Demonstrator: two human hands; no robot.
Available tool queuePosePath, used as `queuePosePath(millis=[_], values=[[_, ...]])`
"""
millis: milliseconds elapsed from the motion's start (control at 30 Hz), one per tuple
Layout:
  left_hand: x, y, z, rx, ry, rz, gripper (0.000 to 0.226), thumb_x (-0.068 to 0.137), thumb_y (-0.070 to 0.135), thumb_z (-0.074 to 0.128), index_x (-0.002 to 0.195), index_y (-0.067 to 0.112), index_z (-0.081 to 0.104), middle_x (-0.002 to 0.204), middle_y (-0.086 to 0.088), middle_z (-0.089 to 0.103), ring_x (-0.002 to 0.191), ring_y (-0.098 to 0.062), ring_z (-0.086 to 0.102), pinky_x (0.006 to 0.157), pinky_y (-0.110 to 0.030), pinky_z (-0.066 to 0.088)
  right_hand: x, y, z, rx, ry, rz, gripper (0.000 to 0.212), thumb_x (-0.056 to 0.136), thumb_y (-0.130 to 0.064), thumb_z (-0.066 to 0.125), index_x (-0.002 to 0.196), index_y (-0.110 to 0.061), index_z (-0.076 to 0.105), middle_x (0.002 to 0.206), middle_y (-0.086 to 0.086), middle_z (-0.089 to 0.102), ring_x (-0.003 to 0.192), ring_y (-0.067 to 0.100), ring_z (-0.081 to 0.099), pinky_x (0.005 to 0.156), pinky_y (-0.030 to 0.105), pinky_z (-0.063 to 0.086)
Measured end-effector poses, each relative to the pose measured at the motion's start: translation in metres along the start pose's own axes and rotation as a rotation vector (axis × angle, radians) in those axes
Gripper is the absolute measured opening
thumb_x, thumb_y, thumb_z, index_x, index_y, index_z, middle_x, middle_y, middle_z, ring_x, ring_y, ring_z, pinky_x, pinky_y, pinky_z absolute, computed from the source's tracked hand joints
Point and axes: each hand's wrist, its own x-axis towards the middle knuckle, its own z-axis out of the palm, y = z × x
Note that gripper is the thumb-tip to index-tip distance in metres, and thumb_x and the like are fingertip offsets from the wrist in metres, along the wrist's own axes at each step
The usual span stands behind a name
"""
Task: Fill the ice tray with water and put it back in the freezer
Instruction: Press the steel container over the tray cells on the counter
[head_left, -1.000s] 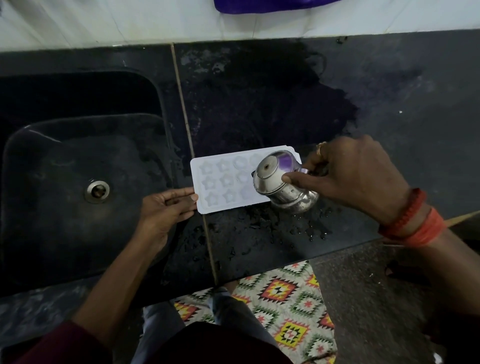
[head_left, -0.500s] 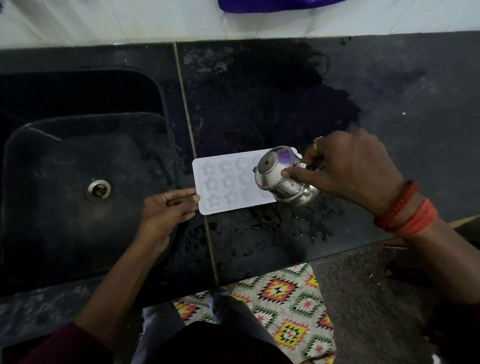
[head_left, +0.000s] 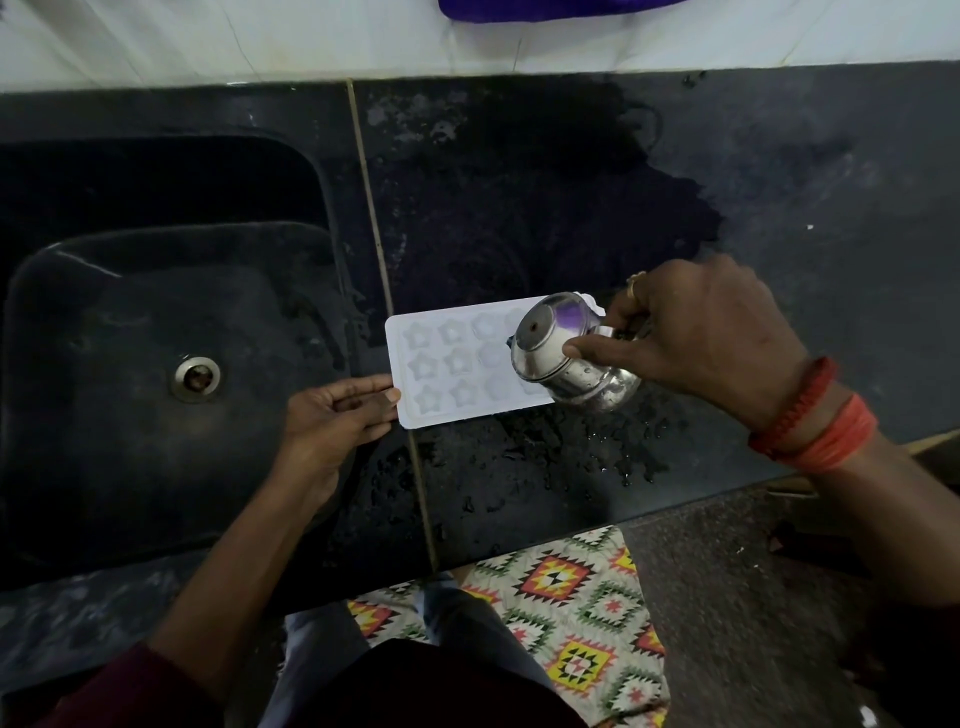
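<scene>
A white ice tray (head_left: 447, 364) with star-shaped and round cells lies flat on the black counter (head_left: 779, 182), just right of the sink. My left hand (head_left: 332, 415) pinches the tray's near left corner. My right hand (head_left: 691, 338) grips a small steel pot (head_left: 566, 358), tipped on its side with its mouth toward the left, over the tray's right end. The pot hides the tray's right cells. I cannot make out a stream of water.
A deep black sink (head_left: 156, 364) with a metal drain (head_left: 196, 378) lies to the left. Water drops are scattered on the counter's front edge (head_left: 571, 457). A patterned mat (head_left: 571, 597) covers the floor below. A white tiled wall (head_left: 260, 36) rises behind.
The tipped pot has shifted slightly along the tray's right end. My left hand has stayed on the tray's corner.
</scene>
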Motion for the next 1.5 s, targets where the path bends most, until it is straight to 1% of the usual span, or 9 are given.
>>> queuePosePath(millis=[100,200,633,867,1000,1167,1300,1433,1500], values=[[0.0,0.0,-0.001,0.003,-0.008,-0.002,0.018,0.079,0.016,0.085,0.096,0.018,0.081,0.089,-0.004,0.082,0.081,-0.012,0.079,0.063,-0.015,0.057,-0.001,0.0,0.001,0.009,0.015,-0.006,0.05,0.069,-0.073,0.063,0.086,-0.028,0.076,0.082,0.003,0.073,0.079,0.028,0.066,0.067,0.03,0.043],[0.0,0.0,-0.001,0.002,0.0,-0.003,0.017,0.077,0.017,0.086,0.093,0.02,0.081,0.089,-0.004,0.082,0.082,-0.013,0.079,0.063,-0.015,0.058,-0.001,-0.001,0.001,0.016,0.02,-0.018,0.053,0.066,-0.074,0.058,0.085,-0.027,0.076,0.08,0.002,0.073,0.077,0.027,0.066,0.065,0.029,0.039],[-0.003,0.003,0.002,0.013,0.011,-0.003,0.014,0.082,0.011,0.083,0.095,0.017,0.08,0.086,-0.003,0.082,0.077,-0.009,0.078,0.062,-0.014,0.057,-0.002,-0.001,0.002,0.002,0.002,-0.008,0.053,0.067,-0.074,0.058,0.086,-0.029,0.076,0.082,0.003,0.074,0.082,0.03,0.067,0.07,0.033,0.048],[-0.006,0.004,0.002,0.021,0.009,0.012,0.012,0.084,0.01,0.082,0.094,0.018,0.079,0.083,-0.001,0.082,0.076,-0.007,0.078,0.062,-0.014,0.058,-0.002,0.0,-0.001,0.012,-0.003,0.005,0.046,0.072,-0.069,0.067,0.085,-0.027,0.076,0.08,0.002,0.073,0.077,0.027,0.067,0.067,0.029,0.043],[-0.007,0.004,0.003,0.015,0.014,0.009,0.012,0.084,0.009,0.082,0.092,0.018,0.079,0.083,-0.001,0.081,0.075,-0.007,0.077,0.061,-0.014,0.057,-0.001,0.0,-0.006,0.064,0.005,0.037,0.05,0.068,-0.072,0.061,0.085,-0.028,0.076,0.08,0.001,0.073,0.08,0.026,0.068,0.076,0.038,0.055],[-0.006,0.005,0.003,0.016,0.018,0.009,0.014,0.083,0.011,0.083,0.094,0.018,0.08,0.083,-0.001,0.081,0.075,-0.007,0.077,0.061,-0.014,0.057,0.004,-0.001,-0.008,0.058,0.019,0.033,0.048,0.071,-0.07,0.065,0.087,-0.026,0.076,0.081,0.001,0.074,0.082,0.026,0.068,0.077,0.041,0.056],[-0.005,0.004,0.003,0.017,0.021,0.007,0.013,0.083,0.011,0.083,0.093,0.018,0.079,0.083,-0.002,0.081,0.075,-0.008,0.078,0.061,-0.014,0.057,0.006,-0.004,-0.005,0.019,0.044,0.009,0.046,0.073,-0.068,0.065,0.088,-0.026,0.075,0.082,0.004,0.073,0.08,0.027,0.067,0.072,0.036,0.052],[-0.005,0.004,0.003,0.018,0.023,0.006,0.013,0.083,0.011,0.083,0.093,0.018,0.079,0.083,-0.002,0.081,0.076,-0.009,0.078,0.062,-0.014,0.058,0.009,-0.006,0.001,-0.038,0.074,-0.012,0.046,0.076,-0.067,0.066,0.089,-0.025,0.075,0.081,0.006,0.072,0.079,0.03,0.066,0.064,0.031,0.04],[-0.005,0.004,0.002,0.015,0.021,0.007,0.013,0.082,0.012,0.083,0.093,0.018,0.079,0.084,-0.002,0.082,0.076,-0.009,0.078,0.062,-0.015,0.058,0.011,-0.007,0.004,-0.059,0.084,-0.013,0.046,0.076,-0.068,0.066,0.09,-0.025,0.074,0.082,0.007,0.072,0.08,0.032,0.066,0.064,0.032,0.038]])
